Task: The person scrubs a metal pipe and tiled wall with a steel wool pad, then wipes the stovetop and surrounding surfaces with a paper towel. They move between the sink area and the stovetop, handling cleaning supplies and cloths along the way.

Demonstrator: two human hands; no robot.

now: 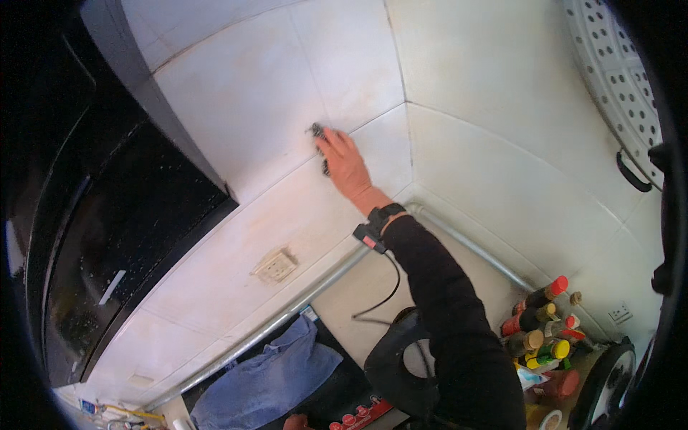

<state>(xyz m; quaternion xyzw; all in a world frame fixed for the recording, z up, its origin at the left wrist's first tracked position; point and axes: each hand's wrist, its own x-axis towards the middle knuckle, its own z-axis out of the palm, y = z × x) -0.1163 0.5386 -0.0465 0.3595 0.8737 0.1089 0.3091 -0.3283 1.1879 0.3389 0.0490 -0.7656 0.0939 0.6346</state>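
Note:
My right hand (346,164) presses a dark metal scouring pad (318,130) against the white tiled wall (236,107), just above a grout line and left of the corner. The fingers cover most of the pad; bits of it show at the fingertips and beside the palm. A black band with a small cabled device (372,236) circles that wrist. Only a sliver of my left hand (296,422) shows at the bottom edge, by a black cooktop (344,387). A crumpled blue cloth (269,376) lies on the cooktop; whether the left hand holds anything is hidden.
A glossy black range hood (134,215) juts out at left. Below my right hand are a stained wall socket (275,266) and a metal pipe (258,336). Several sauce bottles (537,322) crowd the right counter beside a pan lid (604,384). A perforated steamer tray (618,80) hangs upper right.

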